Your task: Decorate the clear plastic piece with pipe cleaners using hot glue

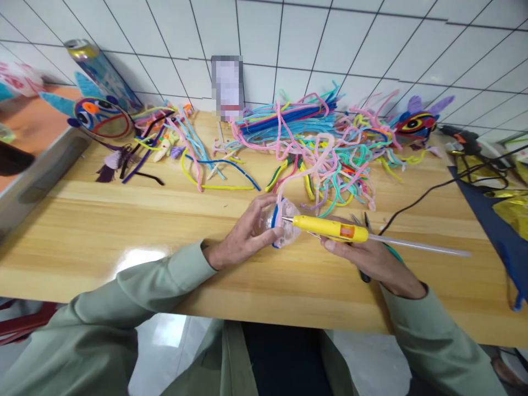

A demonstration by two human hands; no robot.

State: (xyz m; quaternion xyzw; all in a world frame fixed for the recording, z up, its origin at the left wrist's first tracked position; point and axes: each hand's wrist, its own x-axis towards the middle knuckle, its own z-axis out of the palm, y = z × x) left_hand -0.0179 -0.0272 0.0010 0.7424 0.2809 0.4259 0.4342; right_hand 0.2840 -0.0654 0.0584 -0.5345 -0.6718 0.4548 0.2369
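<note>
My left hand is closed around a small clear plastic bottle piece. A blue pipe cleaner rings the piece. From its side a pale pink pipe cleaner rises and loops back over the pile. My right hand grips a yellow hot glue gun, its metal nozzle touching or almost touching the pink strand at the piece. A clear glue stick pokes out of the gun's rear. Partly hidden beneath my right hand lies a dark-handled tool.
Behind my hands are a heap of coloured pipe cleaners and yellow-green pliers. Fish-like crafts stand at both ends, a can behind the left one. A phone leans on the tiles. A black cable crosses the right side.
</note>
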